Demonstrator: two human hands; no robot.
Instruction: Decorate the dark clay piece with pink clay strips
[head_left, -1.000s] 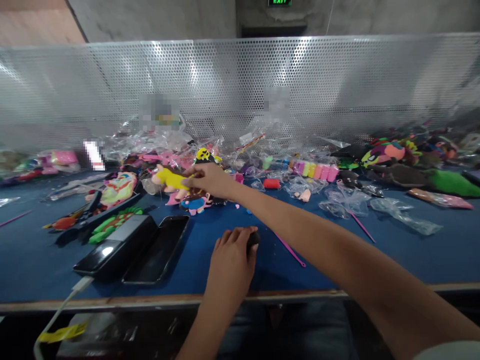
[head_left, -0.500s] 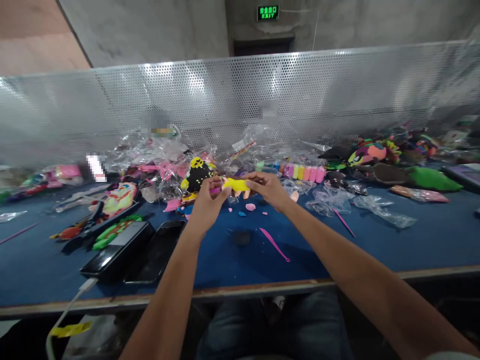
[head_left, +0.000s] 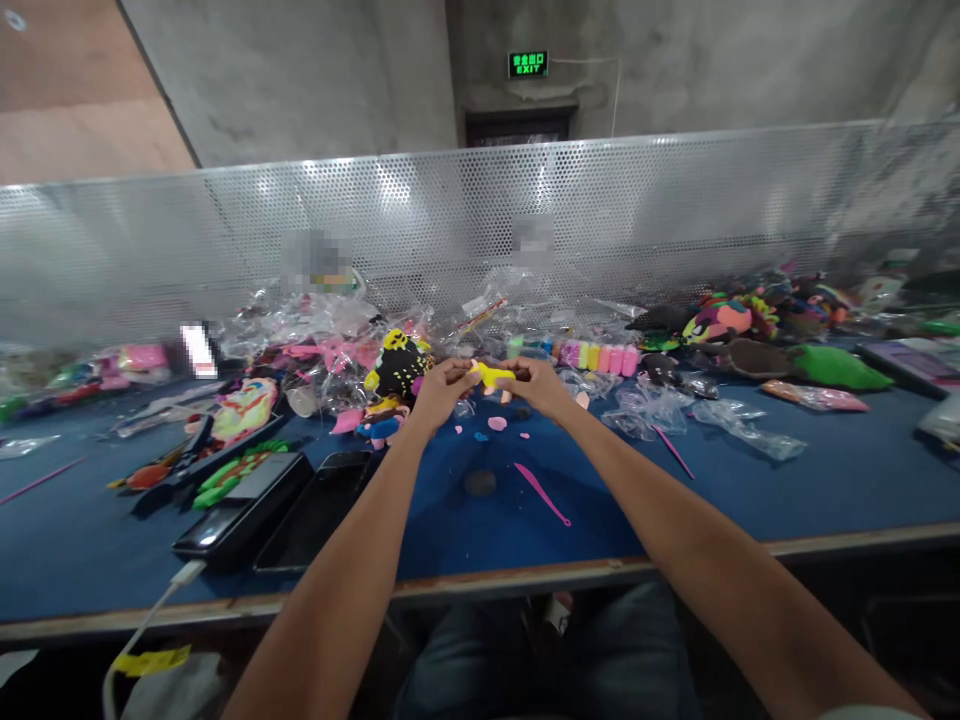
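A small yellow clay figure (head_left: 493,376) with pale pink parts is held up over the blue table between my two hands. My left hand (head_left: 444,390) pinches its left end, and my right hand (head_left: 537,386) grips its right end with bent fingers. Small pink clay pieces (head_left: 497,424) and a blue bit (head_left: 481,436) lie below the hands. Nearer the front edge are a dark round lump (head_left: 480,484) and a pink plastic modelling tool (head_left: 541,494).
A black power bank (head_left: 240,510) with a white cable and a phone (head_left: 315,512) lie at the left front. Behind are a black-and-yellow figure (head_left: 400,366), colored clay packs (head_left: 600,357), plastic bags (head_left: 742,425) and a perforated metal screen (head_left: 600,200).
The view has tilted up a little. Both hands have drawn closer together around the yellow figure, and the purple bit by my left hand no longer shows there.
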